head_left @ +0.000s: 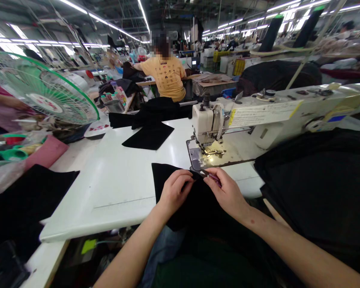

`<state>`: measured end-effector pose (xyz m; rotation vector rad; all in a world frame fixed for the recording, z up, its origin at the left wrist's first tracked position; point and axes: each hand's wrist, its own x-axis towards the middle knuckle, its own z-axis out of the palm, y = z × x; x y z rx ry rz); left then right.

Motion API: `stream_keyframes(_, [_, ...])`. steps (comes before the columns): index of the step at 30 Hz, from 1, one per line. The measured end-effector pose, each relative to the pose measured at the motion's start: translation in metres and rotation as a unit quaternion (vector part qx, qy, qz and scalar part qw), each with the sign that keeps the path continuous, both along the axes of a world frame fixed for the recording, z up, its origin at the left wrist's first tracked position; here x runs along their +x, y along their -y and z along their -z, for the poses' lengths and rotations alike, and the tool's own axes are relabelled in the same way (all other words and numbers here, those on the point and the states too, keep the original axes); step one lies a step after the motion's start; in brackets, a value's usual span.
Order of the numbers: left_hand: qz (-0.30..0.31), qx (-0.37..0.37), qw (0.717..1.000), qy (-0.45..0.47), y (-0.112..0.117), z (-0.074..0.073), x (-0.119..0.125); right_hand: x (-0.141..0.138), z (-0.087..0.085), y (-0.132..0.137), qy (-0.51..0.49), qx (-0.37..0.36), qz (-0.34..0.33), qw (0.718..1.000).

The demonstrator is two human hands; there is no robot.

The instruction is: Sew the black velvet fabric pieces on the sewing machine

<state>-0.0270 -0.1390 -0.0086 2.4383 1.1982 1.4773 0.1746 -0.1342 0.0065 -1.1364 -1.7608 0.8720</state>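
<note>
Both hands are on the black fabric piece (165, 176), which lies at the near edge of the white table (114, 180) and drapes off into my lap. The sewing machine (258, 116) sits at 1 o'clock from my hands, its lit presser foot (211, 151) at 12 o'clock, just beyond my fingertips. My left hand (175, 190) has fingers curled, pinching a fold of the cloth. My right hand (225, 192) is clenched round a slim pink-handled tool (213, 178), tip at the cloth edge near the left thumb; I can't tell if it's snips or tweezers. Black on black, so the seam itself isn't readable. My judgement is that this goes best with the left pinch taut and close to the tool tip, the edge under the machine lamp, and small moves only, tip angled away from the left fingers. A second black piece (150, 138) is at 11 o'clock, well apart. A fan (42, 90) is at 10 o'clock, a black pile (318, 180) at 3 o'clock, and a person in a yellow shirt (168, 76) far off at 12.
</note>
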Motion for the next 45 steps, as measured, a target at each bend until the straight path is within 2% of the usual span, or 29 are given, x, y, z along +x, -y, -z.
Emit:
stream_keyframes(5, [0.008,-0.019,0.999,0.035,-0.002,-0.006,0.001,0.002,-0.002,-0.002,-0.03,-0.076,-0.049,0.995])
stream_keyframes(9, [0.034,-0.092,0.994,0.038,0.0,-0.016,0.003,0.003,-0.002,-0.005,-0.031,-0.067,-0.053,0.996])
stream_keyframes(15, [0.068,-0.213,0.974,0.028,0.003,-0.042,0.006,0.002,-0.002,-0.004,-0.048,-0.04,0.02,0.998])
stream_keyframes(20, [0.095,-0.281,0.954,0.029,0.004,-0.058,0.006,-0.008,-0.003,0.007,-0.073,-0.029,0.047,0.996])
stream_keyframes(23, [0.111,-0.303,0.946,0.04,0.015,-0.058,0.007,-0.005,-0.008,0.002,-0.121,-0.06,0.07,0.988])
stream_keyframes(27, [0.166,-0.359,0.918,0.036,0.036,-0.049,0.003,0.014,-0.023,-0.012,-0.219,-0.067,0.189,0.955])
stream_keyframes(29, [0.136,-0.38,0.911,0.088,0.04,-0.045,-0.002,0.02,-0.033,-0.01,-0.211,-0.058,0.146,0.965])
stream_keyframes(32, [0.083,-0.37,0.913,0.148,0.037,-0.047,-0.008,0.014,-0.043,0.003,-0.138,-0.113,0.011,0.984])
stream_keyframes(35, [0.087,-0.339,0.927,0.135,0.032,-0.054,-0.008,0.001,-0.047,0.012,-0.085,-0.161,-0.071,0.981])
stream_keyframes(38, [0.106,-0.31,0.937,0.118,0.033,-0.056,-0.005,-0.007,-0.045,0.012,-0.081,-0.196,-0.134,0.968])
stream_keyframes(41, [0.105,-0.312,0.935,0.135,0.036,-0.054,-0.004,-0.006,-0.04,0.012,-0.079,-0.233,-0.176,0.953])
stream_keyframes(45, [0.121,-0.337,0.917,0.173,0.042,-0.05,-0.008,0.002,-0.038,0.016,-0.088,-0.261,-0.177,0.945])
